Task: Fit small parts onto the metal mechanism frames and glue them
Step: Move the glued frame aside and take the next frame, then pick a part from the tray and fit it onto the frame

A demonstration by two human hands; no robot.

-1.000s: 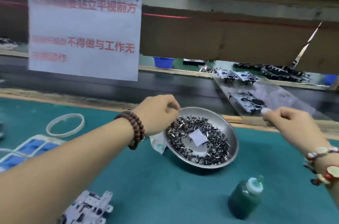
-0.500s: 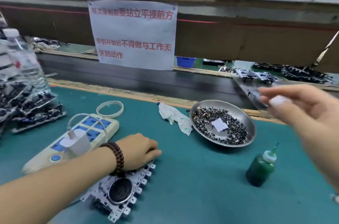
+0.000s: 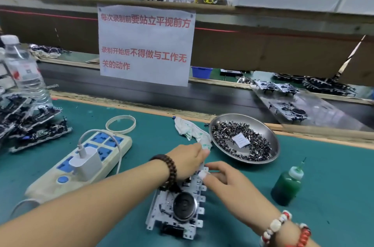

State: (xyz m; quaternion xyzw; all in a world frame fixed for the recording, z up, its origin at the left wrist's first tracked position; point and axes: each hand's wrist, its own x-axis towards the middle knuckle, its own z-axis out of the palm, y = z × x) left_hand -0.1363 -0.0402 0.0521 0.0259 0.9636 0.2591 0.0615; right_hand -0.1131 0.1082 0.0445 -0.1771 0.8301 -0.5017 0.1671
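The metal mechanism frame lies flat on the green tabletop near its front edge, long axis running from the front edge toward the far edge with a slight lean right, its dark round flywheel facing up. The left hand rests on the frame's far end, fingers curled down around that end; the right hand meets it there, its taped fingers pinching at the frame's right rim, though whether a small part sits between them cannot be told. Half a second ago the right hand was raised in the air over the right side of the tabletop; it has since come down to the frame, and the frame has turned from a diagonal to nearly straight. The steel dish of small parts sits toward the far edge, a stained rag touching its left rim. The green glue bottle stands upright right of the frame, with open tabletop around it. A power strip occupies the left side, stacked frames at the left edge.
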